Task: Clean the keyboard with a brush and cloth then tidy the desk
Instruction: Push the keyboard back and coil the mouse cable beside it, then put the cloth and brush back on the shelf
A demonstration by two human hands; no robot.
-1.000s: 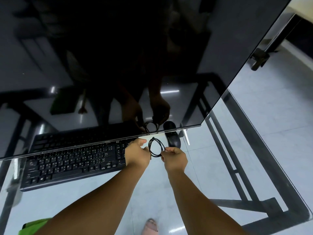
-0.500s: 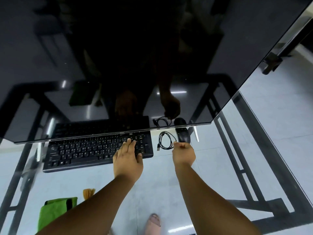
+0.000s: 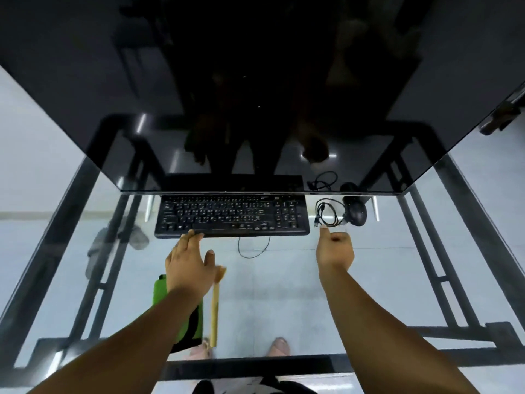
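At the bottom centre of the frame, a green cloth lies on the glass desk, partly under the left forearm, and a wooden brush lies just beside it. Above them the left hand is spread with straight fingers, the fingertips touching the front edge of the black keyboard. At centre right the right hand hangs loosely curled and holds nothing. Just beyond it lie a coiled black cable and a black mouse. A large dark monitor fills the top of the frame.
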